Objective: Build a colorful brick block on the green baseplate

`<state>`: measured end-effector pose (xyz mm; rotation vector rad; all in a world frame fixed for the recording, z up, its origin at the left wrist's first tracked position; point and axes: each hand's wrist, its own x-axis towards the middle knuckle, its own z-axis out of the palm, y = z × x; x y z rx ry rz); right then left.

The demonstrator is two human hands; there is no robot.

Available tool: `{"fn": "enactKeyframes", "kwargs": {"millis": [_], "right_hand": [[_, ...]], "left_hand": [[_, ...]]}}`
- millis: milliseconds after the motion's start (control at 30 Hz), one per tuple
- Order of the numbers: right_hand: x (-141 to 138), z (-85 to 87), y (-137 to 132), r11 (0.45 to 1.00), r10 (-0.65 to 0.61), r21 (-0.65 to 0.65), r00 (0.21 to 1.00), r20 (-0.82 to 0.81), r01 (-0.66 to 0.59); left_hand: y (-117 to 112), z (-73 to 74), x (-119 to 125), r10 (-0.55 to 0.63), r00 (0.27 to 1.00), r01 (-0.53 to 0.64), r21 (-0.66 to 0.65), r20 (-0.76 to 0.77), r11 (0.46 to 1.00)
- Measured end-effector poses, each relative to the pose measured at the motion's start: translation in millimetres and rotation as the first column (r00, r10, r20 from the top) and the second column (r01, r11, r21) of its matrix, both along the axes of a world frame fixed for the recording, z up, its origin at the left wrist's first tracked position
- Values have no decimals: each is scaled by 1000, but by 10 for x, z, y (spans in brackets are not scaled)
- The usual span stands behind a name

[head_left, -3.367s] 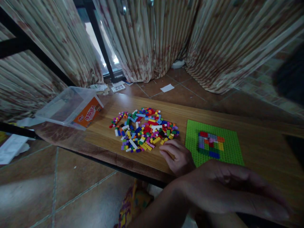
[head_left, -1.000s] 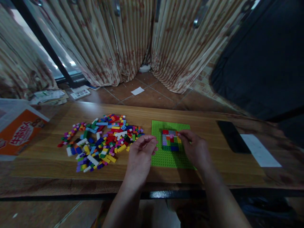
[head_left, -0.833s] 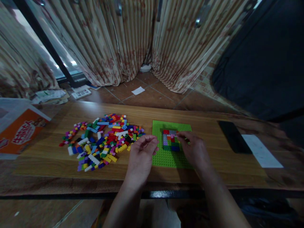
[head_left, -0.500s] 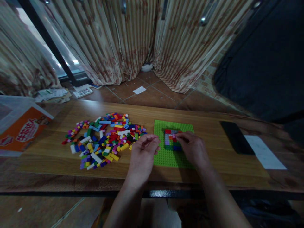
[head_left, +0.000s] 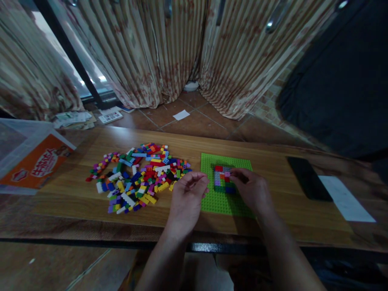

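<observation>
On the green baseplate (head_left: pixel 212 204) stands a low block of toy bricks (head_left: pixel 222 182) in red, grey, lilac, green and blue, with a small pink brick (head_left: pixel 227 174) on top. My right hand (head_left: pixel 253 188) is at the block's right side, thumb and fingers pinched close beside the pink brick. What its fingertips hold, if anything, is hidden. Over the baseplate's left edge, my left hand (head_left: pixel 189 196) is raised with its fingers curled and thumb pressed against them. Anything inside that grip is too small to make out.
Loose bricks (head_left: pixel 141 176) lie in a wide pile on the wooden table (head_left: pixel 100 212). At the far left is a clear plastic box (head_left: pixel 27 131) with an orange label. A black phone-like slab (head_left: pixel 309 178) and a white paper (head_left: pixel 348 198) lie at the right.
The whole view has shifted slightly, so things appear farther right. My right fingertips have drawn a little away from the pink brick, which shows more. My left hand keeps its curled pose.
</observation>
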<state>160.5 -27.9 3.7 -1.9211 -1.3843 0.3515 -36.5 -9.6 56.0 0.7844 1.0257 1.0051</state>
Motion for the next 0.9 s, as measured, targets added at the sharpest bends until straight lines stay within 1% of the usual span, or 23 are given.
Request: {"fn": "enactKeyframes", "kwargs": {"millis": [200,400,733,900], "right_hand": [[7,12,24,997,-74,11,992,-103,75],[-34,-29,90,992,-123,-3,962,-243,126],[-42,-10,117,985,-170,-43,947,-272,165],[-19,-45,126,985,-170,-48,942,-288,163]], "left_hand": [[7,-4,-3,2,1000,-2,-4,-4,1000],[2,10,1,-2,1000,2,-16,5,1000],[-3,14,-8,-10,1000,10,-4,-1,1000],[3,7,-3,-8,1000,8,-3,7,1000]]}}
